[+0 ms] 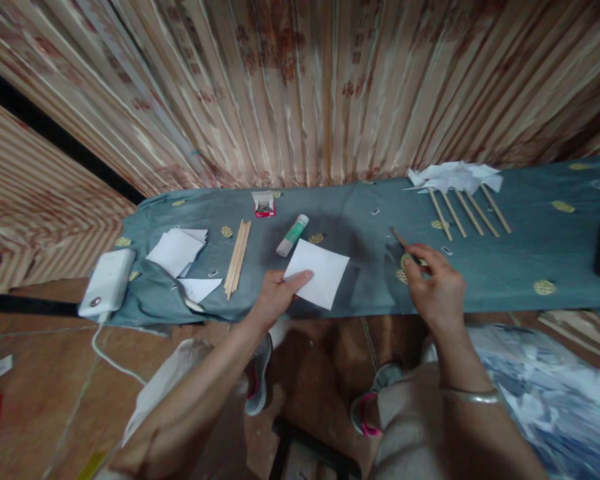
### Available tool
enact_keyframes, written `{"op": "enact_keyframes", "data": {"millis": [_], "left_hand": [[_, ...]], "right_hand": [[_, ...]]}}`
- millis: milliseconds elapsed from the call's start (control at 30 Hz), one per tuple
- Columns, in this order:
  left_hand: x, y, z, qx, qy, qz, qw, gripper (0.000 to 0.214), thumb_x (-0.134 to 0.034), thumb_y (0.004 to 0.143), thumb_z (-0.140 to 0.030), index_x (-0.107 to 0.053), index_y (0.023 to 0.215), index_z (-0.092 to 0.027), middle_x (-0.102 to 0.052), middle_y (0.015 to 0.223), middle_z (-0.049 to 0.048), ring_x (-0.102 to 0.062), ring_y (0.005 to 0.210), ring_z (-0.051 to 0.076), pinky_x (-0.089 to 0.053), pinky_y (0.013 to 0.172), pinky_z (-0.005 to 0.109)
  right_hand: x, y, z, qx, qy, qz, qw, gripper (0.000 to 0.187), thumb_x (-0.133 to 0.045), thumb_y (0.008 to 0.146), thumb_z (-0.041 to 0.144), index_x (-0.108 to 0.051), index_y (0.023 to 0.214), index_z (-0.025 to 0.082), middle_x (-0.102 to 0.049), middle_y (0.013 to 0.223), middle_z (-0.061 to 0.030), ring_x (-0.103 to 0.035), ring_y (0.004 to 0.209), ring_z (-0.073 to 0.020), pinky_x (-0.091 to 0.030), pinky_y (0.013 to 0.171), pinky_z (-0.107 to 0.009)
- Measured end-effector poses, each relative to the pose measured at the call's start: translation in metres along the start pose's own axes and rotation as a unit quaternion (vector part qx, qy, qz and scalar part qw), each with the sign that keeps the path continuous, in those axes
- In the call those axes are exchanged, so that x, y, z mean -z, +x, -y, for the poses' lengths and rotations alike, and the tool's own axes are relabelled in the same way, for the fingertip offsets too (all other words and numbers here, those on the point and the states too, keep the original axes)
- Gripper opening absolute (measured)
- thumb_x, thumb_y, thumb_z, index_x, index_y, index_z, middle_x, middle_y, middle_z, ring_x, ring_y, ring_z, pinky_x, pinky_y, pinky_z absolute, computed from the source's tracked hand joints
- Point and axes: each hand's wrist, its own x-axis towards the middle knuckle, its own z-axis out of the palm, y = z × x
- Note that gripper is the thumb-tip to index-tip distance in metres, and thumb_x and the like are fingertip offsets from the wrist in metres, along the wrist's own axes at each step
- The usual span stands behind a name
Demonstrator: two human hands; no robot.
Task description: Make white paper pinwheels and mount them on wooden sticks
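Observation:
My left hand pinches a square sheet of white paper by its left edge, thumb on top, over the front of the table. My right hand is closed around what looks like a small pair of scissors, narrow tip pointing up and left; the fingers hide most of the handles. The scissors are apart from the paper. Just behind the paper lies a glue stick with a green label. Left of it is a bundle of thin wooden sticks.
A stack of white paper and a loose paper piece lie left. A small red box of metal bits stands at the back. White paper pinwheels on sticks lie right. A white power bank with a cable sits at the left end.

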Motion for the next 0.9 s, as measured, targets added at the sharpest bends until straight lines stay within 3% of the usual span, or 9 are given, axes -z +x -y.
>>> {"op": "enact_keyframes", "data": {"millis": [100,200,300,467,567,633,700,767,900], "left_hand": [[-0.004,0.000,-0.001,-0.013,-0.011,-0.012,1.000,0.038,-0.081,0.056,-0.048,-0.069,0.060,-0.012,-0.064,0.056,0.0021,-0.052,0.051,0.011,-0.037,0.048,0.023],[-0.008,0.001,-0.001,-0.020,-0.009,-0.022,1.000,0.038,-0.081,0.055,-0.048,-0.069,0.060,-0.012,-0.063,0.055,0.0021,-0.052,0.050,0.011,-0.038,0.048,0.023],[-0.011,0.002,-0.002,-0.033,0.002,-0.023,0.999,0.039,-0.080,0.057,-0.049,-0.068,0.060,-0.012,-0.062,0.053,0.0011,-0.050,0.048,0.011,-0.037,0.047,0.023],[-0.015,0.002,-0.011,-0.066,-0.011,-0.025,0.997,0.036,-0.079,0.059,-0.047,-0.070,0.064,-0.013,-0.065,0.059,0.0011,-0.054,0.053,0.012,-0.042,0.051,0.023],[-0.014,0.003,-0.017,-0.074,-0.034,-0.037,0.996,0.031,-0.079,0.060,-0.042,-0.072,0.070,-0.014,-0.067,0.062,0.0013,-0.056,0.055,0.013,-0.045,0.055,0.024],[-0.012,0.006,-0.022,-0.080,-0.047,-0.052,0.994,0.030,-0.079,0.060,-0.039,-0.072,0.072,-0.013,-0.067,0.063,0.0015,-0.056,0.055,0.013,-0.046,0.056,0.025],[-0.010,0.009,-0.026,-0.087,-0.055,-0.071,0.992,0.031,-0.080,0.059,-0.037,-0.071,0.073,-0.012,-0.067,0.063,0.0016,-0.056,0.055,0.012,-0.045,0.055,0.024],[-0.008,0.013,-0.030,-0.100,-0.065,-0.090,0.989,0.031,-0.080,0.058,-0.037,-0.071,0.073,-0.011,-0.067,0.063,0.0021,-0.056,0.054,0.012,-0.045,0.054,0.024],[-0.002,0.018,-0.035,-0.125,-0.072,-0.113,0.983,0.028,-0.079,0.059,-0.036,-0.071,0.072,-0.013,-0.068,0.065,0.0032,-0.058,0.057,0.014,-0.045,0.053,0.025]], "right_hand": [[0.012,0.011,-0.030,-0.003,-0.158,0.029,0.987,0.035,-0.047,0.085,0.035,-0.066,0.106,0.014,-0.067,0.108,-0.0208,-0.062,0.104,-0.0356,-0.046,0.089,-0.049],[0.013,0.016,-0.043,-0.023,-0.244,0.064,0.967,0.035,-0.051,0.081,0.037,-0.066,0.102,0.013,-0.071,0.092,-0.0204,-0.066,0.084,-0.0348,-0.049,0.075,-0.046],[0.009,0.018,-0.043,-0.024,-0.283,0.081,0.955,0.034,-0.054,0.079,0.038,-0.067,0.100,0.014,-0.071,0.087,-0.0194,-0.066,0.074,-0.0330,-0.048,0.067,-0.044],[0.010,0.023,-0.035,-0.058,-0.265,0.108,0.956,0.025,-0.062,0.072,0.032,-0.068,0.091,0.017,-0.071,0.080,-0.0164,-0.067,0.075,-0.0334,-0.047,0.068,-0.045],[0.009,0.018,-0.023,-0.130,-0.101,0.122,0.979,0.023,-0.067,0.066,0.033,-0.066,0.084,0.018,-0.072,0.082,-0.0128,-0.067,0.078,-0.0297,-0.049,0.066,-0.041],[0.005,0.009,-0.007,-0.198,0.109,0.143,0.964,0.030,-0.071,0.063,0.038,-0.064,0.085,0.019,-0.072,0.083,-0.0103,-0.067,0.074,-0.0248,-0.048,0.056,-0.033],[0.000,-0.004,0.012,-0.248,0.282,0.181,0.909,0.041,-0.079,0.056,0.042,-0.062,0.086,0.019,-0.073,0.083,-0.0085,-0.067,0.069,-0.0212,-0.044,0.047,-0.026],[-0.005,-0.017,0.030,-0.278,0.400,0.208,0.848,0.047,-0.083,0.055,0.039,-0.064,0.093,0.020,-0.073,0.082,-0.0060,-0.068,0.071,-0.0190,-0.046,0.049,-0.024],[-0.011,-0.038,0.052,-0.279,0.513,0.289,0.759,0.047,-0.084,0.058,0.043,-0.069,0.097,0.022,-0.071,0.082,-0.0036,-0.065,0.072,-0.0157,-0.052,0.062,-0.027]]}}
